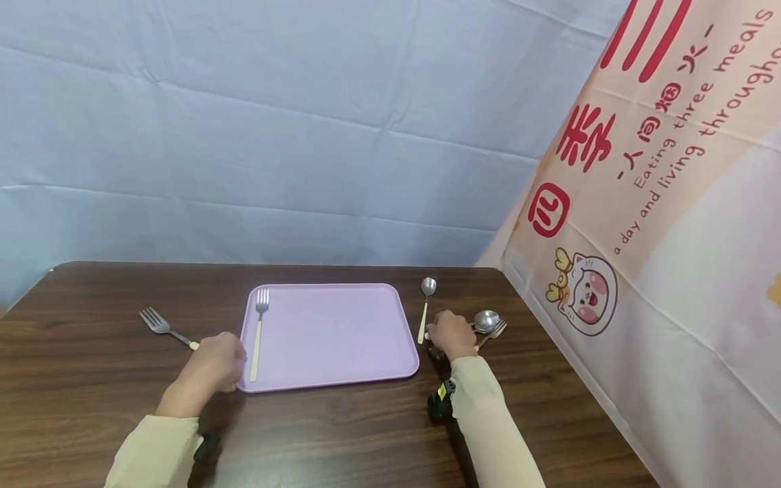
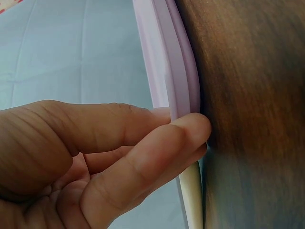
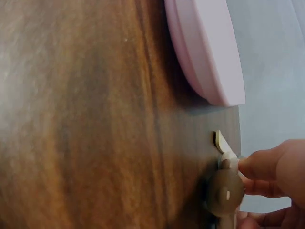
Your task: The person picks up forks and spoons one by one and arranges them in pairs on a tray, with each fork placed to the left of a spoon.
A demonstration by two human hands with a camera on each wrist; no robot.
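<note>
My left hand pinches the left rim of a lilac tray; in the left wrist view, the thumb and fingers lie on either side of that rim. A fork with a cream handle lies on the tray's left side. Beside my left hand, another fork rests on the table. To the right of the tray, my right hand pinches a rounded brown item with a pale stick-like part. Its kind is unclear. A spoon lies between the tray and that hand.
Just beyond my right hand, a metal spoon and a fork lie together, their handles partly hidden. The dark wooden table meets a pale blue cloth at the back and a printed cloth on the right.
</note>
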